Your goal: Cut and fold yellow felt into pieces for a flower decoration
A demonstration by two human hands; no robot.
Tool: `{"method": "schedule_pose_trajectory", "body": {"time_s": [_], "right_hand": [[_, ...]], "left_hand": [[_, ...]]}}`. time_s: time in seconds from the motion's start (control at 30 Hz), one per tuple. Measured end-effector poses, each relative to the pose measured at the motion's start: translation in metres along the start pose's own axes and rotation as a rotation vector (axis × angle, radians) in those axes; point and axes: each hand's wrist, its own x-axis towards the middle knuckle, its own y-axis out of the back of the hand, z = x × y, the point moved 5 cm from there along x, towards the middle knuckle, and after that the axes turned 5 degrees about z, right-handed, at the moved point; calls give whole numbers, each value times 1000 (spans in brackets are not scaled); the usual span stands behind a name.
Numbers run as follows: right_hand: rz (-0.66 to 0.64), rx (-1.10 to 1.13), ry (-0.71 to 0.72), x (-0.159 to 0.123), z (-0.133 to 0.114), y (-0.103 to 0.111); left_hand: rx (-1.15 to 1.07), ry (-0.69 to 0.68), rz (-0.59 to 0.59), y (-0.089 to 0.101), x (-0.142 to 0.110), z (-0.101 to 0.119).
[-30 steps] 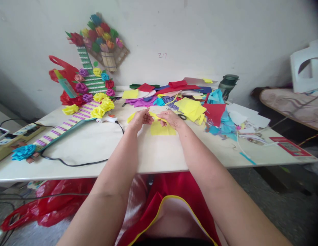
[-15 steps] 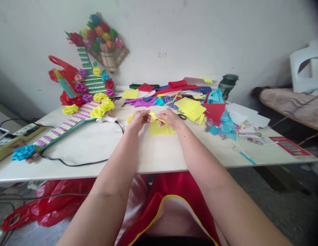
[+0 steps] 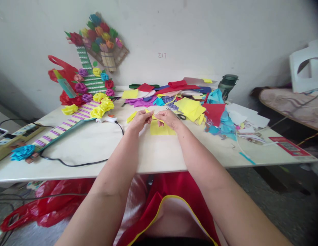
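In the head view, the left hand [image 3: 142, 119] and right hand [image 3: 167, 118] meet over the middle of the table [image 3: 161, 153], fingertips close together, both pinching a small yellow strip [image 3: 158, 118] between thumb and fingers. The strip is just above the tabletop, partly covered by the fingers, so its full shape cannot be told. Under the right hand, on the near side, a flat yellow sheet [image 3: 162, 130] lies on the table. A yellow scrap [image 3: 131, 117] shows just left of the left hand; whether it joins the strip is hidden. Scissors [image 3: 182, 117] lie just right of the right hand, beside a yellow stack [image 3: 190, 108]. Farther right are a red piece [image 3: 214, 113], blue scraps [image 3: 227, 124] and white paper [image 3: 247, 114], with a dark bottle [image 3: 227, 86] behind them at the far edge. Along the far side stretches a heap of coloured sheets [image 3: 178, 88]. On the left, a glue gun [image 3: 107, 119] rests near a purple-striped board [image 3: 68, 125] with yellow flowers [image 3: 102, 107] at its far end and a blue flower [image 3: 23, 152] at its near end. A flower bouquet [image 3: 100, 36] is against the wall, far left.
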Motion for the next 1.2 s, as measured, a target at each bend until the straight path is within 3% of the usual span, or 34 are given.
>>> {"method": "schedule_pose_trajectory", "body": {"time_s": [0.23, 0.5, 0.8, 0.97, 1.2], "right_hand": [[20, -13, 7, 0, -3, -2], [-16, 4, -62, 5, 9, -5], [2, 3, -33, 3, 5, -5], [18, -3, -25, 1, 0, -3], [6, -60, -34, 1, 1, -2]], "left_hand": [[-1, 27, 63, 6, 5, -6], [158, -17, 137, 8, 4, -2], [256, -47, 230, 8, 3, 2], [304, -107, 222, 6, 2, 5], [258, -157, 95, 0, 1, 4]]}}
